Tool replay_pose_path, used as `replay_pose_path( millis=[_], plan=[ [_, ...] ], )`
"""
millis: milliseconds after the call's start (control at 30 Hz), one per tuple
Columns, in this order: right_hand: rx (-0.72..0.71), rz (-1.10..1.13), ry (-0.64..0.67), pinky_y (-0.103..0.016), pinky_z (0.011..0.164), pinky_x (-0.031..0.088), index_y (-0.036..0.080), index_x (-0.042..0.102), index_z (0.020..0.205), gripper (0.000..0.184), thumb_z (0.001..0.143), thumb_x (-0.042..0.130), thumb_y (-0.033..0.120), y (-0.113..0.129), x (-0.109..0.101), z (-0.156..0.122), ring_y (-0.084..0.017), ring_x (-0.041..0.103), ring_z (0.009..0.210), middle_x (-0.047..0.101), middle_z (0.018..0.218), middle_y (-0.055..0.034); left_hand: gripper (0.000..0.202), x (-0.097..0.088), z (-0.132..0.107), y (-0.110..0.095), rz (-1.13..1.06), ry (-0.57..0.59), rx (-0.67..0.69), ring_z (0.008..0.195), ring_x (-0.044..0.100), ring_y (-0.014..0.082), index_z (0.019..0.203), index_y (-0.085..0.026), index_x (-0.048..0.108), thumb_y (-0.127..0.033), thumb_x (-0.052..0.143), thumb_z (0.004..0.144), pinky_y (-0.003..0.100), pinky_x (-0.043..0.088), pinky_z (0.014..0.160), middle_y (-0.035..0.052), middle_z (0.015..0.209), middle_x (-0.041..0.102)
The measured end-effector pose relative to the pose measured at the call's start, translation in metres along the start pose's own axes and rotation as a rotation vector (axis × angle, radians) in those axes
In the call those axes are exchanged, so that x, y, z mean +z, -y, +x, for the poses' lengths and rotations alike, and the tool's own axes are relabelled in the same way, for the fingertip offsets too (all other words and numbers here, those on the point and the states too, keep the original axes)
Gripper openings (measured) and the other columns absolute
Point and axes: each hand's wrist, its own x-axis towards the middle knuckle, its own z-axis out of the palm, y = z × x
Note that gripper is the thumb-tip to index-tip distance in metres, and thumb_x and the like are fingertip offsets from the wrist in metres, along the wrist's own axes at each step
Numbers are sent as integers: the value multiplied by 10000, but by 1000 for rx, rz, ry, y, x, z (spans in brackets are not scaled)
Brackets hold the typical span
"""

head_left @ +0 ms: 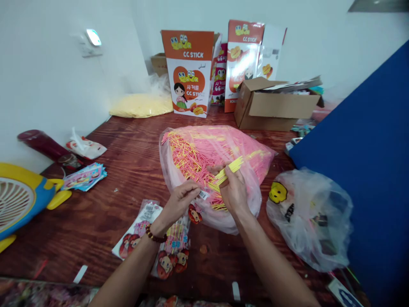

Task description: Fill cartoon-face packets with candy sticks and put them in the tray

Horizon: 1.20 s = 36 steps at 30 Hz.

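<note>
In my right hand [234, 192] is a bundle of thin yellow sticks [228, 171], gripped between thumb and fingers over a big clear plastic bag [257, 204]. That bag lies open towards me, full of pink and yellow sticks [188, 160]. My left hand [180, 200], with a beaded bracelet at the wrist, pinches the edge of a small clear packet [195, 213] printed with a barcode and a red-haired cartoon figure. Under my left forearm lie a filled packet of sticks [174, 251] and several flat printed packets [134, 234].
Behind the bag stand printed cartons [193, 72] and an open brown box [277, 111]. A yellow and blue fan [19, 200], blue printed packets [84, 177] and tissues [86, 147] are at left. A crumpled plastic bag [309, 217] sits at right beside a blue panel [367, 149].
</note>
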Motion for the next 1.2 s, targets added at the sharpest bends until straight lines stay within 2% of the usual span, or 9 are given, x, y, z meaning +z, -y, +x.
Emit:
replay_pose_path(
  millis=[133, 267, 400, 667, 933, 1067, 1200],
  plan=[
    [26, -74, -25, -370, 853, 553, 242, 569, 918, 165, 817, 658, 336, -3, -3, -1, -193, 732, 819, 732, 780, 28, 158, 10, 6, -9, 99, 13, 158, 1021, 622, 185, 930, -179, 705, -218, 553, 951, 325, 490, 900, 93, 1082, 663],
    [19, -144, -36, -347, 826, 553, 243, 571, 934, 159, 831, 646, 339, -4, -7, -6, -194, 722, 872, 748, 797, 17, 168, 21, 13, -14, 321, 11, 294, 1015, 621, 193, 971, -181, 702, -178, 534, 957, 359, 511, 899, 103, 1063, 659],
    [13, -175, -47, -333, 839, 544, 240, 572, 920, 135, 840, 629, 333, -4, -13, -8, -181, 710, 885, 762, 835, 15, 177, 27, 14, -12, 473, 28, 372, 960, 625, 195, 984, -167, 705, -156, 530, 956, 358, 517, 858, 100, 1020, 688],
    [40, -129, -67, -334, 865, 540, 241, 579, 916, 113, 842, 630, 311, -7, -19, -9, -183, 711, 934, 773, 889, 4, 210, 39, 12, -10, 562, 12, 366, 948, 610, 201, 1009, -177, 715, -170, 510, 970, 370, 507, 840, 100, 1006, 692],
    [51, -67, -68, -351, 862, 553, 244, 572, 919, 144, 828, 637, 334, -10, -23, -6, -198, 720, 949, 776, 887, -5, 196, 33, 13, -10, 628, 0, 464, 928, 612, 201, 1025, -165, 709, -131, 531, 950, 376, 524, 828, 99, 1004, 716],
    [41, -61, -57, -351, 880, 548, 245, 569, 919, 149, 827, 644, 335, -10, -24, -6, -193, 721, 943, 776, 887, 0, 194, 32, 13, -10, 620, -11, 430, 955, 627, 204, 1021, -178, 720, -144, 545, 946, 387, 536, 854, 101, 1007, 711],
    [47, -99, -50, -338, 865, 550, 245, 599, 916, 136, 844, 637, 355, -11, -26, -8, -191, 719, 935, 773, 896, -1, 224, 32, 13, -7, 532, 6, 325, 996, 655, 197, 1059, -182, 728, -162, 529, 958, 360, 555, 865, 115, 1056, 694]
  ],
)
